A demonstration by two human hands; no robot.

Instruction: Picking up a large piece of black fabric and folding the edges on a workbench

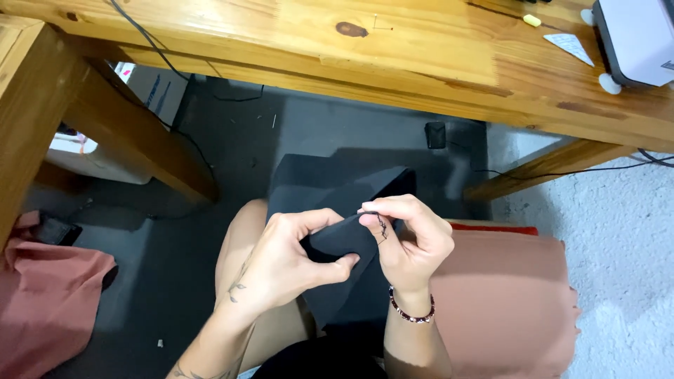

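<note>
Bare arms; tattooed left forearm [235,291]; beaded bracelet [411,311] on right wrist.

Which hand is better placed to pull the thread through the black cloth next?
Probably the right hand: its fingertips pinch at the edge of the black cloth, where a dark thread seems to show. The left hand grips the cloth.

Matt black cloth [337,210] – glossy varnished wooden table [421,56]

Wooden table [421,63] bears a white machine [632,38] and paper slip [570,48].
</note>
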